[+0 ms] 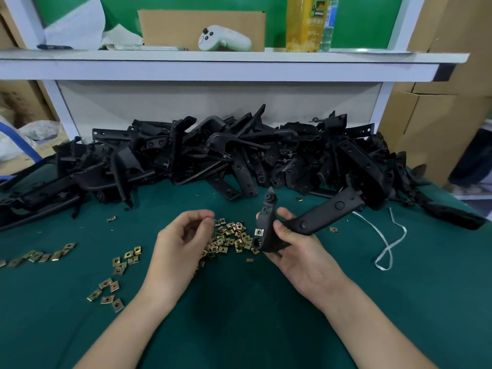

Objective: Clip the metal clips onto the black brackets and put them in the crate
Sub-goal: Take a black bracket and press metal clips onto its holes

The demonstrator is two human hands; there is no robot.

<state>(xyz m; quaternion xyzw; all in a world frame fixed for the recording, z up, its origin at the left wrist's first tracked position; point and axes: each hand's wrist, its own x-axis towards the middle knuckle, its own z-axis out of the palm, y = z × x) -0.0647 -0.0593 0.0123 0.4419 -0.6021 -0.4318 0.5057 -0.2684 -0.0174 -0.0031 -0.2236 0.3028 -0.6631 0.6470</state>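
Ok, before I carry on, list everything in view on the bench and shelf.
held bracket: one, black, in the right hand
fitted clip: one, metal, low on the held bracket
bracket pile: many, black, back of the table
metal clips: many, brass, heaped mid-table, others scattered left
cord: one, white, table's right side
controller: one, white, on the shelf
yellow bottle: one, yellow, shelf
clear bottle: one, clear, beside it
cardboard sheet: one, brown, shelf
left hand: fingers curled over the metal clips; pinch unclear
right hand: grips the held bracket
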